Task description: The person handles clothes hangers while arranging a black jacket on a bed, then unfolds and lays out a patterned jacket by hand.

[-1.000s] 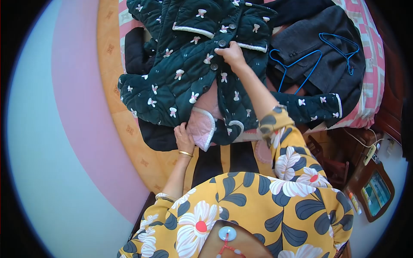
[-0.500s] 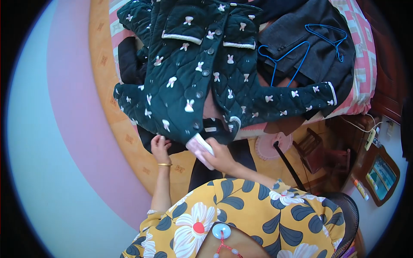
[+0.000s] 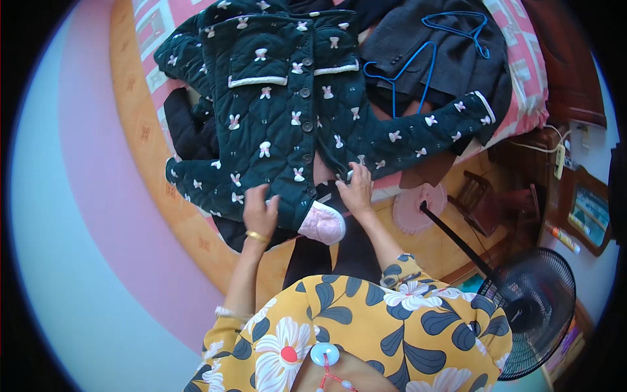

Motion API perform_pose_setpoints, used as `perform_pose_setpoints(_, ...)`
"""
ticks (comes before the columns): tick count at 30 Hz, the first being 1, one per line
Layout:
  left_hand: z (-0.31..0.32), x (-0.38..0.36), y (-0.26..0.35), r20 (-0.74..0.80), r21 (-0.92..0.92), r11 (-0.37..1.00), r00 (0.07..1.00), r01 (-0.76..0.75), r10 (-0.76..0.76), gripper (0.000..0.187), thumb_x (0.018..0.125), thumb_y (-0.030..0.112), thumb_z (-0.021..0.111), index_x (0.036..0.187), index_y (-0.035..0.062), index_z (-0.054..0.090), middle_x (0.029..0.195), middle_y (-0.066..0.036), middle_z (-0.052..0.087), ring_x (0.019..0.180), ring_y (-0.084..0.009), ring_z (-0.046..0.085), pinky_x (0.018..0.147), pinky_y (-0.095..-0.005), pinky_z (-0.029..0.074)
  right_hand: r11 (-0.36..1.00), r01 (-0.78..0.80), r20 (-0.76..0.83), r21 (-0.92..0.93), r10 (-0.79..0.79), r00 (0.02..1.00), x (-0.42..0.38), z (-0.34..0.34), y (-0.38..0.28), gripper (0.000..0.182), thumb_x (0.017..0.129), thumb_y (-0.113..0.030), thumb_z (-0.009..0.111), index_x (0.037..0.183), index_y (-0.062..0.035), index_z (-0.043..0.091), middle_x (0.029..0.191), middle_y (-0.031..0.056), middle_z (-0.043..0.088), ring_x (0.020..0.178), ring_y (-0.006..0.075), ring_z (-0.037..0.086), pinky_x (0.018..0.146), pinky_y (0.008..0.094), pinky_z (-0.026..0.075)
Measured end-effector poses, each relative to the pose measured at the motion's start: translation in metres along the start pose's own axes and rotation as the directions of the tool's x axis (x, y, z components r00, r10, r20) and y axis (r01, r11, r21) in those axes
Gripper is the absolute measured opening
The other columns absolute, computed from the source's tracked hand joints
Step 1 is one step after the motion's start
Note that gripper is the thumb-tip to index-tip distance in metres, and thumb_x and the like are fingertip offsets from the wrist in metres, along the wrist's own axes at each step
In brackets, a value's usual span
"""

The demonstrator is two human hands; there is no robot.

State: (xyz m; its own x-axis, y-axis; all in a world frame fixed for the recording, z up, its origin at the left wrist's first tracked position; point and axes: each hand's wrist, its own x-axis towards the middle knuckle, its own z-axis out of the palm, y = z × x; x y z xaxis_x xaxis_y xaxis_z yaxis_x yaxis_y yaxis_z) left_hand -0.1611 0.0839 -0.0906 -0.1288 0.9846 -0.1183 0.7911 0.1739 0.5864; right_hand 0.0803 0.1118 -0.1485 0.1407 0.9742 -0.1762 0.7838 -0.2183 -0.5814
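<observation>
A dark green quilted jacket [image 3: 251, 130] with white rabbit patches lies spread on the bed, its sleeves stretched out to both sides. At its lower front edge a pink, white-edged corner of lining [image 3: 323, 223] is folded outward and hangs toward me. My left hand [image 3: 261, 212] is over the hem left of that corner, thumb and fingers apart. On the other side of the front opening, my right hand [image 3: 357, 191] has its fingertips closed on the edge of the jacket's right front panel.
Dark grey clothing [image 3: 450, 65] lies at the bed's right, with a blue hanger [image 3: 428, 62] and another blue hanger [image 3: 480, 32] on it. A black standing fan [image 3: 532, 313] is close on my right. Beyond it are a wooden chair [image 3: 480, 209] and a mirror [image 3: 588, 206].
My right hand has let go of the pink corner and moved up and right to the other front edge. My left hand has moved from beside the hem onto it. The view has shifted.
</observation>
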Motion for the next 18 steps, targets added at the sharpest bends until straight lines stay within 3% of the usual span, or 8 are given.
perform_pose_setpoints(1,0.014,0.017,0.015,0.036,0.031,0.989,0.989,-0.146,0.145,0.037,0.072,0.011,0.068,0.105,0.003,0.052,0.089,-0.013,0.05,0.083,-0.0291,0.055,0.069,-0.0358,0.046,1.0,-0.01,-0.021,-0.007,0.01,1.0,0.0,0.005,0.006,0.049,0.067,-0.016,0.07,0.11,-0.0065,0.047,0.102,0.0138,0.054,0.103,0.0326,0.05,0.087,0.0459,0.038)
perform_pose_setpoints(3,0.046,0.051,0.039,0.147,0.061,0.969,0.962,-0.241,0.23,0.043,0.072,0.018,0.07,0.107,0.0034,0.05,0.096,-0.014,0.051,0.085,-0.03,0.055,0.071,-0.0388,0.046,0.999,-0.03,0.17,0.022,0.026,0.985,0.005,0.012,0.015,0.048,0.067,-0.018,0.07,0.109,-0.0081,0.048,0.103,0.0135,0.055,0.103,0.0324,0.05,0.085,0.0454,0.038)
perform_pose_setpoints(5,0.078,0.09,0.056,0.129,0.222,0.937,0.96,-0.271,0.248,0.05,0.07,0.026,0.071,0.108,0.0037,0.047,0.098,-0.014,0.051,0.087,-0.0292,0.057,0.069,-0.0396,0.048,0.998,0.006,0.228,0.063,-0.02,0.973,0.012,0.015,0.019,0.034,0.068,-0.014,0.068,0.096,-0.0072,0.051,0.088,0.0118,0.06,0.09,0.0328,0.056,0.078,0.0447,0.041)
perform_pose_setpoints(7,0.098,0.129,0.066,0.1,0.311,0.93,0.98,-0.194,0.171,0.056,0.07,0.032,0.072,0.108,0.0037,0.043,0.101,-0.015,0.051,0.084,-0.0299,0.06,0.066,-0.0398,0.051,0.976,0.073,0.279,0.204,-0.129,0.952,0.019,0.004,0.014,0.024,0.068,-0.01,0.066,0.087,-0.0052,0.051,0.079,0.014,0.059,0.08,0.0344,0.058,0.071,0.0429,0.044)
perform_pose_setpoints(9,0.106,0.158,0.068,0.238,0.364,0.931,0.965,0.014,-0.107,0.053,0.077,0.034,0.066,0.109,0.0041,0.037,0.102,-0.017,0.051,0.084,-0.0366,0.062,0.067,-0.0446,0.051,0.955,0.11,0.276,0.276,-0.188,0.943,0.017,-0.011,-0.003,0.02,0.066,-0.006,0.061,0.083,-0.004,0.051,0.073,0.0151,0.057,0.074,0.0358,0.058,0.067,0.0442,0.045)
perform_pose_setpoints(12,0.12,0.174,0.045,0.219,0.405,0.914,0.97,0.011,-0.108,0.04,0.083,0.031,0.059,0.104,0.0029,0.038,0.094,-0.019,0.057,0.079,-0.0365,0.064,0.067,-0.0455,0.052,0.921,0.117,0.305,0.371,-0.24,0.922,0.016,-0.01,-0.023,0.02,0.066,-0.007,0.059,0.084,-0.0031,0.049,0.072,0.0162,0.059,0.072,0.0378,0.059,0.065,0.0451,0.046)
perform_pose_setpoints(14,0.109,0.181,0.039,0.275,0.343,0.932,0.937,0.115,-0.216,0.039,0.083,0.03,0.056,0.106,0.0036,0.038,0.097,-0.024,0.06,0.083,-0.0417,0.062,0.072,-0.0497,0.05,0.903,0.174,0.306,0.393,-0.307,0.901,0.01,0.023,-0.024,0.024,0.065,-0.007,0.058,0.087,-0.003,0.048,0.074,0.0181,0.06,0.073,0.039,0.059,0.065,0.0463,0.046)
perform_pose_setpoints(18,0.099,0.209,0.026,0.359,0.406,0.899,0.876,0.166,-0.324,0.044,0.08,0.032,0.059,0.109,0.006,0.039,0.107,-0.024,0.06,0.089,-0.0434,0.06,0.08,-0.0503,0.048,0.936,0.102,0.432,0.338,-0.25,0.867,0.027,0.069,-0.011,0.028,0.066,-0.01,0.063,0.088,-0.0034,0.048,0.079,0.0197,0.062,0.08,0.0385,0.06,0.071,0.0465,0.047)
